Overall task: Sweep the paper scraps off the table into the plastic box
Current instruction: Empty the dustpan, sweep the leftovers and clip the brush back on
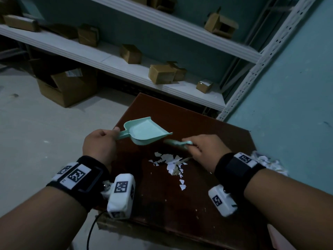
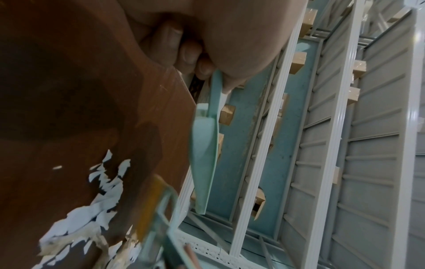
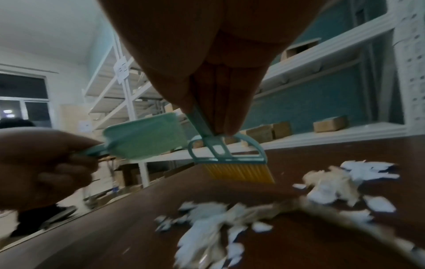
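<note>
The paper scraps are lying in a loose heap on the near middle of the brown desk, with a few stray pieces trailing toward the near edge; none are yet being carried in the dustpan. More scraps are showing behind the right wrist at the desk's right edge; whether these are sitting in the plastic box cannot be told.

Just beyond the heap, the brush is being gripped by its handle in the right hand, fingers closed round it, bristles pointing down and hanging just clear of the desk, judged ready for a stroke.

Farther out, the dustpan is being held by its handle in the left hand, fingers clenched round it. The pan is being kept raised above the desk, open lip turned toward the brush, judged so that scraps can be pushed in.

Shelves with cardboard boxes are standing behind.
</note>
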{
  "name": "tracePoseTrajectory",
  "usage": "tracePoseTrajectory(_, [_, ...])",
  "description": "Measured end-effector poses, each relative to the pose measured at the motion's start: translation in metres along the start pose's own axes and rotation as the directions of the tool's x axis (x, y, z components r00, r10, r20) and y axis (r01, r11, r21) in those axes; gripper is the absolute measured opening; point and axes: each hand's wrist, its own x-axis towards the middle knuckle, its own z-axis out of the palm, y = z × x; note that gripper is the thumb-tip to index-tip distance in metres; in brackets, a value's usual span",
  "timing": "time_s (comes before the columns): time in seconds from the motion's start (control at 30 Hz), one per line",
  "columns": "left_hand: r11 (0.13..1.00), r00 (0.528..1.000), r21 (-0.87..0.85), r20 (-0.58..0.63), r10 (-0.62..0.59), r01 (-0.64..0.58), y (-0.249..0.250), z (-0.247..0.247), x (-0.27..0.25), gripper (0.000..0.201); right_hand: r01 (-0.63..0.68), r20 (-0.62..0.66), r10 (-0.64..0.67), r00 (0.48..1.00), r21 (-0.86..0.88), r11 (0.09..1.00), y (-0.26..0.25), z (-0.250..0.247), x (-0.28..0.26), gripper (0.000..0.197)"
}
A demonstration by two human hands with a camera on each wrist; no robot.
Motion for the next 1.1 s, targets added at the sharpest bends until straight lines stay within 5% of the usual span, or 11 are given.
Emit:
tracePoseTrajectory(0.13, [1.000, 1.000, -0.027, 0.011, -0.015, 0.016, -0.004, 0.001, 0.003, 0.032, -0.226, -0.144, 0.214, 0.966, -0.075, 0.971, 0.046, -0.019, 0.026, 0.029])
tracePoseTrajectory(0.37, [0.997, 0.999, -0.066, 0.041, -0.029, 0.032, -0.007, 0.000, 0.011, 0.033, -0.556, -0.190, 0.544, 0.817, -0.013, 0.831, 0.133, -0.010, 0.045, 0.029])
tracePoseTrajectory(0.57, [0.999, 0.999, -0.017, 0.031, -0.027, 0.027, -0.004, 0.004, 0.007, 0.033, -0.436, -0.063, 0.432, 0.900, -0.107, 0.893, 0.099, 0.004, 0.038, 0.028])
tracePoseTrajectory(0.87, [0.997, 0.999, 0.071, 0.037, -0.028, 0.026, -0.001, -0.004, -0.004, 0.031, -0.198, 0.118, 0.190, 0.975, 0.062, 0.978, -0.002, 0.009, -0.024, 0.023])
tracePoseTrajectory(1.1, [0.962, 0.983, 0.252, 0.177, 0.056, -0.100, 0.019, -0.023, -0.007, 0.032, -0.306, -0.119, 0.309, 0.943, 0.051, 0.951, 0.003, -0.010, -0.037, 0.024])
